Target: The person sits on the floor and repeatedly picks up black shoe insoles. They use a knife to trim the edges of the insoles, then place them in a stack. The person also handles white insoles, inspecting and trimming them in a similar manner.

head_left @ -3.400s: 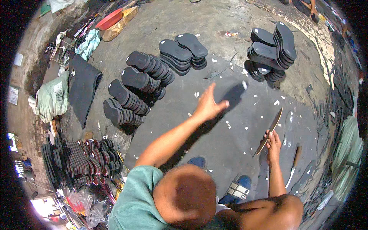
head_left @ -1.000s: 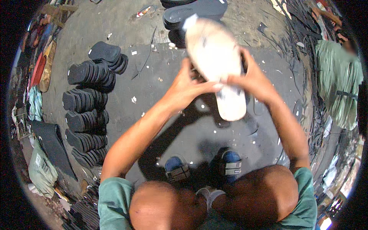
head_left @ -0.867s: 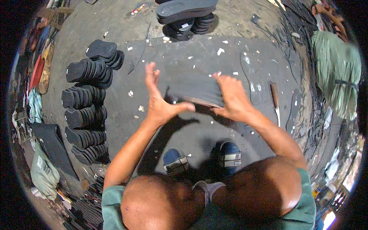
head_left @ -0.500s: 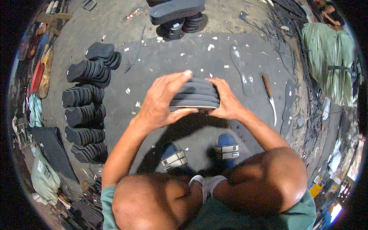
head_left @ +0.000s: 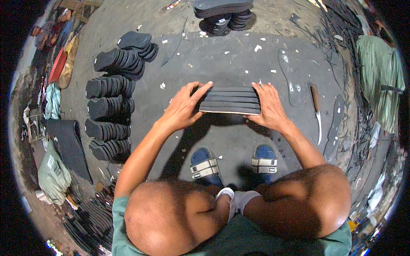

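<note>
Between my hands is a stack of dark grey shoe soles [head_left: 229, 101], held above the floor with its layered edges facing me and a pale bottom layer. My left hand [head_left: 183, 107] grips the left end, its fingers over the top and the thumb below. At the right end my right hand [head_left: 270, 106] is closed the same way, thumb under the stack. Below it are my feet in blue and white sandals [head_left: 204, 164]. To the right, a knife [head_left: 316, 112] with a wooden handle and curved blade lies on the dark mat [head_left: 239, 141].
Several piles of cut soles [head_left: 110, 87] line the left side. Another stack of soles [head_left: 223, 9] stands at the far side. A sole outline [head_left: 287, 77] is marked on the mat near the knife. Black offcuts [head_left: 352, 85] and a green sack [head_left: 380, 81] lie at the right.
The stack has turned to show its long edge more evenly, and my hands have spread to its two ends. My view has shifted, so the surroundings sit farther right.
</note>
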`<control>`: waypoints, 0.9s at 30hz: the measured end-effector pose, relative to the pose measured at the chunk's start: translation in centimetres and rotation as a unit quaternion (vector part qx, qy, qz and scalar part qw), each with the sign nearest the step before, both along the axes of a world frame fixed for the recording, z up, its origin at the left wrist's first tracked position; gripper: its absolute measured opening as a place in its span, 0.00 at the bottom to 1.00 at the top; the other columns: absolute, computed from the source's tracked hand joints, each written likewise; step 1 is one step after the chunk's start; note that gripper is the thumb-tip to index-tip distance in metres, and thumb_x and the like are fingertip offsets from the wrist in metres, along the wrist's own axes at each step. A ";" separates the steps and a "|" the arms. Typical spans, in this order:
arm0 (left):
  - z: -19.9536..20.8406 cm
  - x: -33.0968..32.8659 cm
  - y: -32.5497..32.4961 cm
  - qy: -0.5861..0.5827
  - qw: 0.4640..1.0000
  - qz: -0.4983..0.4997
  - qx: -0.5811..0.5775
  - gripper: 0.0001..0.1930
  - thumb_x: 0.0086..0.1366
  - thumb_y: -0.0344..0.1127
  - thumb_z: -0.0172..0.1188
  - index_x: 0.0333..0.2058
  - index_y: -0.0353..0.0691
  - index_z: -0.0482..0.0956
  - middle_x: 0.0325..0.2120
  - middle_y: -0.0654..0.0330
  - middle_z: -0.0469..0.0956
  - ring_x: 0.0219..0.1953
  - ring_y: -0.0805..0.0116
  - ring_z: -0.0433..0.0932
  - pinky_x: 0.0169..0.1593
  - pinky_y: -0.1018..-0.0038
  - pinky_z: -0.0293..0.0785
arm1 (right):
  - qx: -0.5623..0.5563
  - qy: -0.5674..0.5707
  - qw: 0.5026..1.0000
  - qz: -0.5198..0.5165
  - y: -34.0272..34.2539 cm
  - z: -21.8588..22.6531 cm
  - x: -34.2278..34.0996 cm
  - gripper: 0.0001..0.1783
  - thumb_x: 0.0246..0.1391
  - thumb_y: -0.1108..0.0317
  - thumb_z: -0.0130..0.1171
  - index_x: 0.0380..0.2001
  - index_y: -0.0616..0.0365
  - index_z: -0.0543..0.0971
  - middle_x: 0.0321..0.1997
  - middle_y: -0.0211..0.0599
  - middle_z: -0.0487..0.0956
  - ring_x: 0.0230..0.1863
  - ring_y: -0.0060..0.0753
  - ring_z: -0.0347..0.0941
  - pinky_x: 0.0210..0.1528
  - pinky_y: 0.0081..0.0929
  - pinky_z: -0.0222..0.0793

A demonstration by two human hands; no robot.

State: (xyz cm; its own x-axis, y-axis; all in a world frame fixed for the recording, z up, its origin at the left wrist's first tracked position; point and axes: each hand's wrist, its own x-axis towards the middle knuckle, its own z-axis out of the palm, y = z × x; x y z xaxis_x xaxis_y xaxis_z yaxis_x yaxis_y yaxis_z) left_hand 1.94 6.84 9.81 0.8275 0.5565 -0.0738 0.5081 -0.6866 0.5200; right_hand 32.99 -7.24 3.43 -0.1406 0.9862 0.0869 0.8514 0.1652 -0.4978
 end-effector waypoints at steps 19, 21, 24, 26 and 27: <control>-7.8 -0.7 -4.8 -0.108 0.986 0.124 0.002 0.32 0.51 0.43 0.80 0.57 0.50 0.83 0.71 0.51 0.66 0.68 0.44 0.68 0.69 0.52 0.66 | -0.065 0.022 0.998 -0.011 -2.2 2.7 2.8 0.42 0.56 0.53 0.71 0.69 0.56 0.69 0.75 0.48 0.67 0.75 0.55 0.62 0.75 0.50 0.59; -8.1 -1.1 -4.6 -0.103 0.988 0.113 0.002 0.32 0.49 0.42 0.81 0.55 0.49 0.84 0.70 0.51 0.68 0.67 0.45 0.70 0.68 0.53 0.68 | -0.085 0.015 0.996 0.012 -2.0 2.5 2.8 0.39 0.58 0.58 0.69 0.70 0.55 0.68 0.76 0.47 0.65 0.75 0.55 0.62 0.75 0.47 0.62; -8.8 -1.1 -3.6 -0.113 0.986 0.120 -0.009 0.32 0.47 0.39 0.81 0.55 0.49 0.85 0.68 0.52 0.72 0.64 0.48 0.74 0.65 0.57 0.73 | -0.083 0.056 0.995 0.003 -1.6 2.5 2.9 0.39 0.58 0.60 0.69 0.71 0.53 0.67 0.76 0.47 0.65 0.75 0.53 0.63 0.74 0.43 0.63; -8.6 -1.1 -3.7 -0.110 0.985 0.132 -0.013 0.34 0.47 0.39 0.81 0.56 0.49 0.84 0.65 0.53 0.75 0.62 0.50 0.77 0.62 0.59 0.76 | -0.083 0.049 0.995 0.007 -1.7 2.2 2.9 0.40 0.57 0.60 0.70 0.71 0.53 0.68 0.76 0.46 0.66 0.75 0.53 0.63 0.74 0.44 0.64; -8.3 -0.9 -3.5 -0.106 0.985 0.135 -0.018 0.34 0.48 0.39 0.81 0.56 0.48 0.83 0.65 0.53 0.75 0.62 0.50 0.77 0.62 0.59 0.76 | -0.083 0.045 0.995 0.009 -1.8 1.9 2.9 0.41 0.56 0.61 0.71 0.71 0.52 0.68 0.76 0.46 0.66 0.75 0.53 0.63 0.74 0.44 0.64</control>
